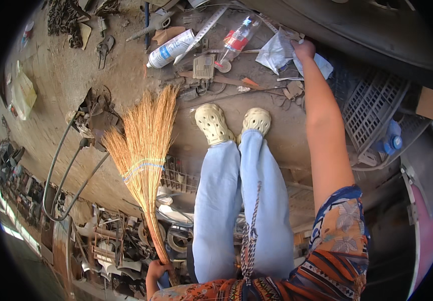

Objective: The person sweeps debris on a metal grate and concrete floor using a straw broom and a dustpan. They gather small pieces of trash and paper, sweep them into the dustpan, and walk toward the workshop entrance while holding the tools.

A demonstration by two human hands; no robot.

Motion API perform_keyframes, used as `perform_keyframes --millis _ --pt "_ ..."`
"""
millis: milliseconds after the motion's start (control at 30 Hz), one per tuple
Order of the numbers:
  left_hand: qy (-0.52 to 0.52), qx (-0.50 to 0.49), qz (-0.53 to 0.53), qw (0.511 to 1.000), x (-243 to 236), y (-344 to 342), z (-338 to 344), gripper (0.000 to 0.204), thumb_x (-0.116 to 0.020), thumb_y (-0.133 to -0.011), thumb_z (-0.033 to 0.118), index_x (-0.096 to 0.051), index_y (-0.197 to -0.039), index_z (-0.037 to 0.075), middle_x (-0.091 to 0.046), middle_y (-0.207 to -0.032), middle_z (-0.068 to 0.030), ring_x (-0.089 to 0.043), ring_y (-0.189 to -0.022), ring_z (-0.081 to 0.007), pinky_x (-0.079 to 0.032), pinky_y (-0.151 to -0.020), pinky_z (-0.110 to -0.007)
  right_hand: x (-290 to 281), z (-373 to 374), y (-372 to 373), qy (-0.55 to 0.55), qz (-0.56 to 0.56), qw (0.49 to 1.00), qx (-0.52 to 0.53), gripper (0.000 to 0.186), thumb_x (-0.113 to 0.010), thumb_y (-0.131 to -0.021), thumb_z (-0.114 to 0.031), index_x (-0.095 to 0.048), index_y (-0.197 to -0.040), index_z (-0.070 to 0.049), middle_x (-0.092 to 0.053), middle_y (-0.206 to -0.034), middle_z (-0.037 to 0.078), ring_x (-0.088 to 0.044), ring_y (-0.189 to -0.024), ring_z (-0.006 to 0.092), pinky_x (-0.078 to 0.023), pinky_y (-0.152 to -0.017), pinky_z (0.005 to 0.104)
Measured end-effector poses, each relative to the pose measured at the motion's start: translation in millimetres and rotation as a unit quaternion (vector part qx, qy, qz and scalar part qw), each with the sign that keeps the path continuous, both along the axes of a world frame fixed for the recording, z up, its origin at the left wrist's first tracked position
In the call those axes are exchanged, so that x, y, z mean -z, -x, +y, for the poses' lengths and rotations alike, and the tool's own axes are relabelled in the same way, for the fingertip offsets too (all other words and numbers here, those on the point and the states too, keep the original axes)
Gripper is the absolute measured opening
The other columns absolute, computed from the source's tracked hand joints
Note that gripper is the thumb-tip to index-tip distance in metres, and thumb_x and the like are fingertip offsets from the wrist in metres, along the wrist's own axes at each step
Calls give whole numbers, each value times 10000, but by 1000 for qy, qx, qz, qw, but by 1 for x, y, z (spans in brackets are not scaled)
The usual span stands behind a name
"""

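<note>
My left hand (155,275) is closed around the handle of a straw broom (143,135), whose bristles fan out ahead over the dirty floor. Something blue, too hidden to name, shows beside that hand. Stretched far forward, my right hand (304,49) grips a crumpled whitish sheet (275,51); I cannot tell whether it is plastic or paper. To the left of the sheet lie a clear plastic bottle (238,40) with a red label and a white-and-blue spray can (171,49). A small grille-faced box (204,66) sits below them.
A grey plastic crate (374,108) stands at the right, with a blue-capped bottle (392,143) by it. A large dark curved body (357,30) overhangs the far right. Bent hoses (58,175), a translucent bag (23,93) and metal scrap (111,241) lie at the left.
</note>
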State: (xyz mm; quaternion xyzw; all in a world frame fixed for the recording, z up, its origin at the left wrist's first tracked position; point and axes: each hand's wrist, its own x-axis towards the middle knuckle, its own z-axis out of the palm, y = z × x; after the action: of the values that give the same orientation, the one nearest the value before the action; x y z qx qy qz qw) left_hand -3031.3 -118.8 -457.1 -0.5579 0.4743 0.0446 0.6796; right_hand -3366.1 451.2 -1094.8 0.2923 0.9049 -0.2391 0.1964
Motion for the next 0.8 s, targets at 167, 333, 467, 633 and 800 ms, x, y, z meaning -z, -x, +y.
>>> perform_keyframes --millis 167,333,467,633,800 --pt "-15 8 16 1000 -1 -13 20 277 -722 -589 189 -666 -776 -8 -656 -722 -90 -622 -662 -181 -474 -622 -310 2 -26 -1 -43 -152 987 -36 594 -710 -624 -429 -599 -982 32 -596 -1010 218 -579 -950 329 -461 -809 382" --pt "-33 45 40 998 16 11 40 296 -717 -590 224 -661 -756 -14 -647 -682 -105 -624 -646 -177 -473 -605 -305 -16 -3 -19 27 -24 997 -68 414 -654 -695 -319 -597 -953 0 -585 -976 243 -556 -931 381 -443 -805 410" --pt "-32 21 54 998 5 5 53 369 -725 -559 280 -665 -787 -3 -651 -715 -120 -632 -661 -196 -477 -622 -319 -118 -9 -41 -48 106 991 -68 331 -595 -759 -209 -541 -979 33 -537 -974 242 -498 -926 411 -400 -813 436" --pt "-59 26 78 995 6 -11 51 400 -725 -550 314 -668 -800 7 -648 -746 -148 -636 -714 -257 -479 -661 -347 -216 15 -99 -199 183 963 -17 391 -550 -817 -196 -479 -1068 95 -517 -1064 267 -480 -993 424 -387 -834 439" --pt "-68 13 120 990 4 -34 48 408 -706 -552 327 -667 -812 14 -640 -745 -167 -630 -720 -279 -476 -665 -359 -332 -18 -116 -160 116 978 -69 361 -522 -838 -148 -456 -1114 74 -518 -1072 276 -483 -1003 423 -373 -851 429"
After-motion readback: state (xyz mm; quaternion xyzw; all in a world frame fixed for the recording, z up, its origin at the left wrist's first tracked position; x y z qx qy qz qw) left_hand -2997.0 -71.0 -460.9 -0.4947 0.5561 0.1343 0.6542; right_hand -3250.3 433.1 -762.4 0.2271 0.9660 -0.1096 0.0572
